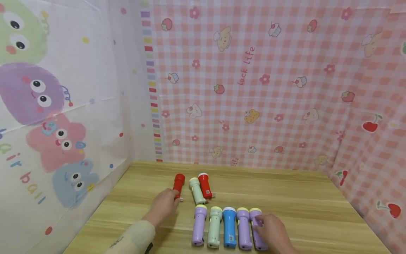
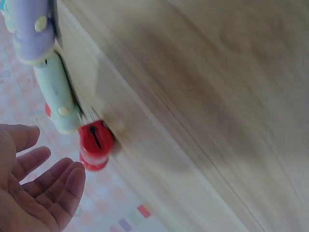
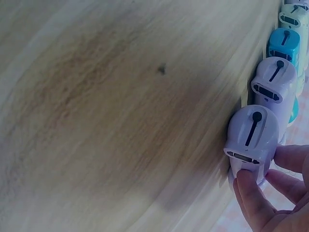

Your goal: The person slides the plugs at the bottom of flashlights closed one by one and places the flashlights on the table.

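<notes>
My left hand (image 1: 162,207) is at a red flashlight (image 1: 179,181) on the left of the table. In the left wrist view its fingers (image 2: 53,188) are loosely bent with nothing between them, beside that flashlight. My right hand (image 1: 275,231) pinches the purple flashlight (image 3: 253,128) at the right end of a row. Leftward in that row lie another purple flashlight (image 1: 243,228), a blue one (image 1: 229,226), a light green one (image 1: 215,227) and a purple one (image 1: 198,225). Behind the row, a second light green flashlight (image 1: 197,190) lies beside a white-rimmed red one (image 1: 204,186).
The flashlights lie on a wood-grain table (image 1: 301,194). A pink checked cloth (image 1: 269,134) hangs behind it, and a white cloth with cartoon figures (image 1: 104,123) hangs on the left. Small prongs stick out from a few of the flashlights.
</notes>
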`<state>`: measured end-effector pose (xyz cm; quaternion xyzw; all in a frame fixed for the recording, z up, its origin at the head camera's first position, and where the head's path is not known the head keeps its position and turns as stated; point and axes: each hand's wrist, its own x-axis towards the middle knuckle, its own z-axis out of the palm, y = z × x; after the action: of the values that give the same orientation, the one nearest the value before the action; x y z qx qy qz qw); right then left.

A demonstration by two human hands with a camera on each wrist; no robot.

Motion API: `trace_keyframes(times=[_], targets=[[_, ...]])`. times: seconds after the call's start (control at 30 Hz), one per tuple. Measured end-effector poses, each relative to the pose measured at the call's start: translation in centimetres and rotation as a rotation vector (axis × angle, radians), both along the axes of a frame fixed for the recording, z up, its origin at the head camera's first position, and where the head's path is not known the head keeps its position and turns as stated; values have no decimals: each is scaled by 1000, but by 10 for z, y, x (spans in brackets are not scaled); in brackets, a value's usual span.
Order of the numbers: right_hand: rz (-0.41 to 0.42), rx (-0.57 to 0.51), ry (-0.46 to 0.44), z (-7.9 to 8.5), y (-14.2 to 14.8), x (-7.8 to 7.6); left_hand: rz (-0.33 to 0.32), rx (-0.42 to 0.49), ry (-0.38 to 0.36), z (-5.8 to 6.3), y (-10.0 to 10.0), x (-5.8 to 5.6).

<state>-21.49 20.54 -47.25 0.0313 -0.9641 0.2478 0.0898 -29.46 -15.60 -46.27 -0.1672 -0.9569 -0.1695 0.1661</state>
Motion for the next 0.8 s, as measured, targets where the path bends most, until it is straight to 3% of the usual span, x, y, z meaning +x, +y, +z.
trace_keyframes(times=[0.13,0.47,0.8], targets=[[-2,2,-1,-1,0,1,20,-29,-6,0,-7,-5],[-15,6,-8,-2,1,1,106,-2,-129,-2,-22,-22],[-2,19,35,0,1,2,123,-5,-108,3,-27,-37]])
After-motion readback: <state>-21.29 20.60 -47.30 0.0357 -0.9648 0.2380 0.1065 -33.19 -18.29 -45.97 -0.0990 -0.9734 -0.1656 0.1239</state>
